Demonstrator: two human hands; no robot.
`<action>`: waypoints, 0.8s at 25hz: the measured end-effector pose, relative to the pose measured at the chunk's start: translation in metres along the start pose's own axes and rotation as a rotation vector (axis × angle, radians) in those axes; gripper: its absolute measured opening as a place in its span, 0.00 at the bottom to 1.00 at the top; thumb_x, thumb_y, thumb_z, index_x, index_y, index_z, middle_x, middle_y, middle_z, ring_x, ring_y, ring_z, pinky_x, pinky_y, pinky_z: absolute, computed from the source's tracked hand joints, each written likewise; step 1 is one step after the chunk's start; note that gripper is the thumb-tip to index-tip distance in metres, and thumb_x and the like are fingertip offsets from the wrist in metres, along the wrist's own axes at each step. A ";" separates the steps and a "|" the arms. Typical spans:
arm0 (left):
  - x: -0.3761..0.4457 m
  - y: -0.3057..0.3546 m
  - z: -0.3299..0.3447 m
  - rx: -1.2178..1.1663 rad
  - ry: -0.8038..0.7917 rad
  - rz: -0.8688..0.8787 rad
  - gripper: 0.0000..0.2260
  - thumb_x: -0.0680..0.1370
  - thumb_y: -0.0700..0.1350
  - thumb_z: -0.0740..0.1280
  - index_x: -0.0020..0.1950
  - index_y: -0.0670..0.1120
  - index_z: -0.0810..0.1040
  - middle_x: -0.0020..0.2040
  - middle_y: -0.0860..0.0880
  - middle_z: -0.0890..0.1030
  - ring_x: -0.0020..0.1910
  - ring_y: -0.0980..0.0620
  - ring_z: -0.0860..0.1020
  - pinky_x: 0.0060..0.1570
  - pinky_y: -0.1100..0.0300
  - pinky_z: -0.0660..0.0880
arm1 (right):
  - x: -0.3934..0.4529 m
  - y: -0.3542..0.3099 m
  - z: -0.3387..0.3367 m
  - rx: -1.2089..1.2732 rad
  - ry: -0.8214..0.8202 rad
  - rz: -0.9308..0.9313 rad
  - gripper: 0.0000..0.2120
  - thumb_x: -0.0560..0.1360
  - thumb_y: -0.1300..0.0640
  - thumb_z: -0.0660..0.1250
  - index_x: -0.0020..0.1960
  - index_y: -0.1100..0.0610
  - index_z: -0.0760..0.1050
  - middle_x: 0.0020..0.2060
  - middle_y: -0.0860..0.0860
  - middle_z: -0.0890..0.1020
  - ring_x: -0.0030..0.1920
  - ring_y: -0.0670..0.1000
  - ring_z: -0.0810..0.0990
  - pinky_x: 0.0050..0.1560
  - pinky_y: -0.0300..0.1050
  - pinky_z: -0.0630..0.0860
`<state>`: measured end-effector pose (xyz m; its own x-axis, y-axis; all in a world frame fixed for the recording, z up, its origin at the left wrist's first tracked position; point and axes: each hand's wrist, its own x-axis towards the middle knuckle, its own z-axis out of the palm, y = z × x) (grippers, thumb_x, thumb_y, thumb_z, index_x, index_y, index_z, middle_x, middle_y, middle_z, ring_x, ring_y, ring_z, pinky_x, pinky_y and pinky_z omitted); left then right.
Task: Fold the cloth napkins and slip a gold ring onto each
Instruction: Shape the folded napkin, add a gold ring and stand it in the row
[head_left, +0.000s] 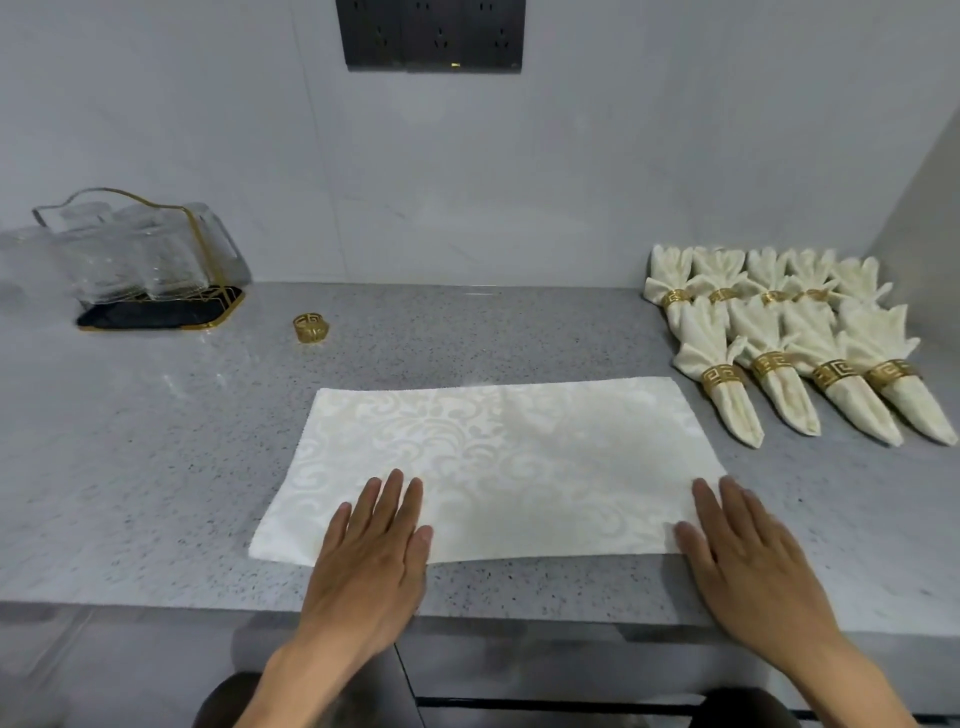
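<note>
While 8 finished napkins (810, 353) lie ringed in 2 rows of 4 to the far right of the flat napkin (493, 462), that last cloth is only part-folded, so I judge the task close to its end. It lies as a long cream rectangle with a woven scroll pattern, near the front edge of the grey speckled counter (156, 467); it looks folded in half, though the layers cannot be told apart from here. Both hands lie on its near edge with straight fingers, grasping nothing: the left hand (371, 545) presses flat on the napkin's near-left part, and the right hand (748, 551) rests flat over its near-right corner, partly on the cloth and partly on the counter beside it.

1 loose gold ring (310, 327) stands beyond the napkin's far-left corner, well apart from it and untouched. What seems left is the further folding or gathering of this cloth and slipping that ring onto it.

Further left of the napkin, against the wall, a gold-wire rack (156, 270) holds clear glasses on a dark tray. On the wall behind the napkin sits a black socket panel (431, 34).

No brand, label or writing can be read anywhere; the rings carry only a cut-out key pattern.
</note>
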<state>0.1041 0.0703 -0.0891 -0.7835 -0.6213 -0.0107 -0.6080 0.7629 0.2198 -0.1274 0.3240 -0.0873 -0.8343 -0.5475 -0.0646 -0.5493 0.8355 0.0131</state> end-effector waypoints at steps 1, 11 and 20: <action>0.000 0.000 0.001 0.002 -0.001 0.000 0.27 0.80 0.59 0.35 0.79 0.56 0.36 0.78 0.57 0.33 0.76 0.57 0.31 0.75 0.56 0.33 | 0.000 0.000 0.001 0.006 -0.013 0.026 0.38 0.73 0.37 0.25 0.80 0.51 0.38 0.80 0.54 0.44 0.80 0.53 0.43 0.78 0.53 0.46; 0.007 0.004 -0.001 0.000 -0.015 -0.001 0.33 0.74 0.64 0.29 0.78 0.56 0.35 0.77 0.56 0.32 0.74 0.57 0.30 0.74 0.56 0.32 | 0.000 -0.144 -0.013 0.238 0.149 -0.366 0.33 0.81 0.39 0.39 0.81 0.53 0.43 0.80 0.52 0.41 0.79 0.54 0.41 0.77 0.52 0.39; -0.001 -0.059 -0.028 0.029 0.099 -0.217 0.26 0.81 0.62 0.44 0.74 0.54 0.65 0.74 0.51 0.66 0.73 0.46 0.62 0.69 0.50 0.62 | 0.006 -0.141 -0.001 0.121 0.038 -0.316 0.37 0.75 0.33 0.31 0.80 0.50 0.37 0.79 0.49 0.38 0.79 0.52 0.37 0.77 0.54 0.37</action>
<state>0.1446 0.0212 -0.0743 -0.6182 -0.7849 0.0409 -0.7656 0.6131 0.1947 -0.0550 0.2024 -0.0889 -0.6262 -0.7796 -0.0090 -0.7733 0.6226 -0.1203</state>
